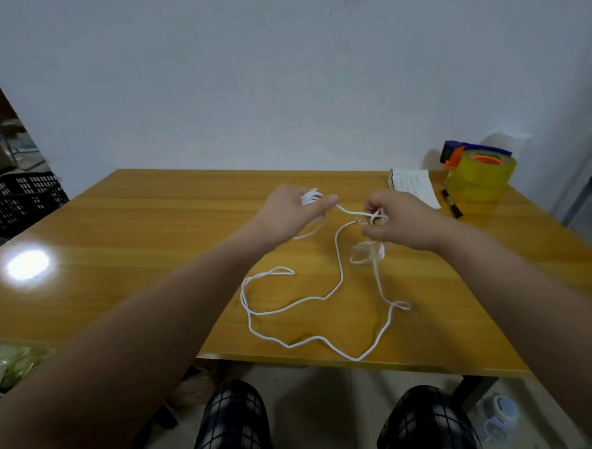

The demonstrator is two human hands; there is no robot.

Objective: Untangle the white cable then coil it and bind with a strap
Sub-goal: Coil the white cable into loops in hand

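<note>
Head view | left hand [289, 212] grips coiled white cable [340, 277] | right hand [395, 224] pinches knot | risk: pulling apart tightens tangle

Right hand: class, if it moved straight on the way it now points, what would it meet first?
Most likely the left hand, holding coiled turns of the white cable, since the right hand points across towards it; depth is unclear from one view.

One cable [339, 256], one left hand [287, 211], one right hand [402, 220], one table [144, 232], one tape roll [479, 180], one marker [452, 205], one crate [19, 201], and perhaps one booklet [418, 187].
</note>
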